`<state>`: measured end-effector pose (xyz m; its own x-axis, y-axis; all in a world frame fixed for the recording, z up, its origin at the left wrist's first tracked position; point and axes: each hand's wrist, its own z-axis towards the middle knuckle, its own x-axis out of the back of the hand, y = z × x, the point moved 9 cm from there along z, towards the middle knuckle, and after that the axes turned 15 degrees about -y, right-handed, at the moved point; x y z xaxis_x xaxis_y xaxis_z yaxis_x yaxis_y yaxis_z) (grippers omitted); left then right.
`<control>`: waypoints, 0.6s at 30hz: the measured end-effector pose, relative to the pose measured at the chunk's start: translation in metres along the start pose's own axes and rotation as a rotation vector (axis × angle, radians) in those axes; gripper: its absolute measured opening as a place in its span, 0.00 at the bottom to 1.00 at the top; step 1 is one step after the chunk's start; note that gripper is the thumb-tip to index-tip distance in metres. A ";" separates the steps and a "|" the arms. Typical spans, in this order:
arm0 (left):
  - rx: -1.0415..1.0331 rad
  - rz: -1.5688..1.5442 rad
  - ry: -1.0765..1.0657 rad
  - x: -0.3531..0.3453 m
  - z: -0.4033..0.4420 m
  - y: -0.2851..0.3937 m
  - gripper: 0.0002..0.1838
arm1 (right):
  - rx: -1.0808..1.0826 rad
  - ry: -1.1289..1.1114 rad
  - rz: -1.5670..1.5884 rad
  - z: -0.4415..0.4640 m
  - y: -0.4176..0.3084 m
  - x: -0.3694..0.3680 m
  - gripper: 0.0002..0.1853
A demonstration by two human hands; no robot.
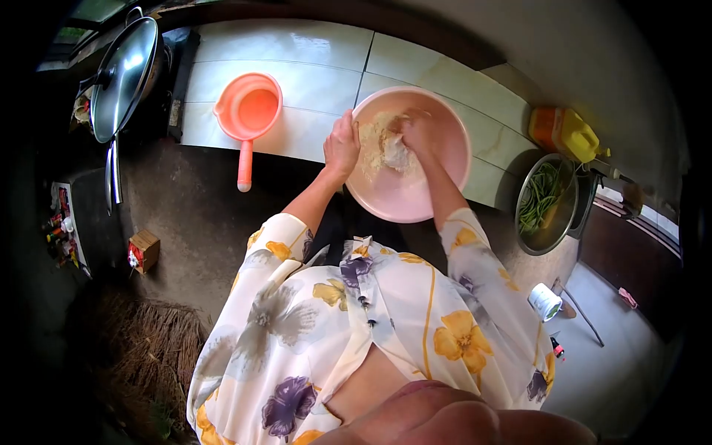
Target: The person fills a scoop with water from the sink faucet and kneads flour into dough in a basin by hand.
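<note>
A pink plastic basin [404, 208] stands at the counter's front edge with pale flour [374, 152] in it, partly clumped. My left hand [342, 142] grips the basin's left rim, fingers over the edge. Inside the basin, my right hand [417, 135] reaches down into the flour. Its fingers are blurred and partly hidden, so their pose is unclear. To the left of the basin, an orange plastic dipper [248, 104] rests on the counter, its handle sticking out past the front edge.
The tiled counter [311, 44] runs across the top. A lidded wok [124, 81] stands at far left. On the right are a metal bowl of green beans [541, 196] and a yellow-capped jug [567, 133]. Below lie a small cardboard box [146, 248], dry brush [159, 334] and a white bucket [545, 302].
</note>
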<state>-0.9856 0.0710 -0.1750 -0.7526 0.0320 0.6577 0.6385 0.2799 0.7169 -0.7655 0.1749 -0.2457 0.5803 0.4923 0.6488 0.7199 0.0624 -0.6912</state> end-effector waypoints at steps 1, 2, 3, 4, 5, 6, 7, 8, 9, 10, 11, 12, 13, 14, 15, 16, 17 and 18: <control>-0.007 0.001 0.011 0.003 0.000 0.003 0.19 | -0.017 -0.116 0.017 0.009 -0.007 -0.035 0.11; -0.013 0.004 0.018 0.005 -0.003 0.004 0.19 | 0.100 -0.183 -0.085 0.011 -0.026 -0.074 0.10; -0.012 0.009 0.004 0.003 -0.007 0.003 0.19 | 0.218 -0.245 -0.188 0.006 -0.042 -0.105 0.09; -0.012 0.009 0.013 0.005 -0.006 0.004 0.19 | 0.216 -0.238 -0.186 -0.004 -0.054 -0.104 0.09; -0.013 0.006 0.024 0.007 -0.005 0.006 0.19 | 0.262 -0.333 -0.320 -0.024 -0.078 -0.105 0.10; -0.018 0.004 0.022 0.006 -0.005 0.005 0.19 | 0.304 -0.430 -0.456 -0.043 -0.096 -0.105 0.10; -0.018 0.012 0.014 0.004 -0.004 0.004 0.19 | 0.302 -0.427 -0.459 -0.051 -0.097 -0.094 0.10; -0.018 0.020 0.008 0.003 -0.001 0.002 0.19 | 0.322 -0.329 -0.324 -0.058 -0.095 -0.067 0.10; -0.018 0.017 0.010 0.004 0.001 0.003 0.19 | 0.340 -0.236 -0.189 -0.062 -0.091 -0.037 0.11; 0.000 0.021 0.022 0.005 0.000 0.004 0.18 | 0.045 -0.267 -0.042 -0.055 -0.065 -0.007 0.12; 0.017 0.027 0.029 0.006 -0.003 0.004 0.18 | -0.256 -0.291 0.107 -0.053 -0.037 0.012 0.13; 0.019 0.024 0.026 0.005 -0.004 0.005 0.18 | -0.260 -0.293 0.104 -0.052 -0.021 0.007 0.13; 0.018 0.013 0.031 0.006 -0.004 0.005 0.18 | -0.213 -0.265 0.101 -0.052 0.004 -0.011 0.14; 0.013 0.003 0.034 0.007 -0.003 0.005 0.18 | -0.168 -0.235 0.099 -0.054 0.030 -0.034 0.16; 0.010 0.003 0.033 0.008 -0.001 0.005 0.18 | 0.056 -0.060 0.016 -0.055 0.029 -0.054 0.21; 0.013 0.012 0.041 0.007 -0.001 0.004 0.18 | 0.056 -0.060 0.016 -0.057 0.007 -0.048 0.21; 0.020 0.023 0.042 0.005 -0.004 0.002 0.18 | 0.074 -0.261 -0.055 -0.062 -0.014 -0.057 0.22; 0.021 0.024 0.036 0.003 -0.005 0.002 0.18 | 0.095 -0.461 -0.125 -0.069 -0.034 -0.064 0.23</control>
<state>-0.9859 0.0666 -0.1703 -0.7307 0.0043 0.6827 0.6523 0.2994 0.6963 -0.8009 0.0813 -0.2424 0.2469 0.8082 0.5347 0.7231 0.2137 -0.6569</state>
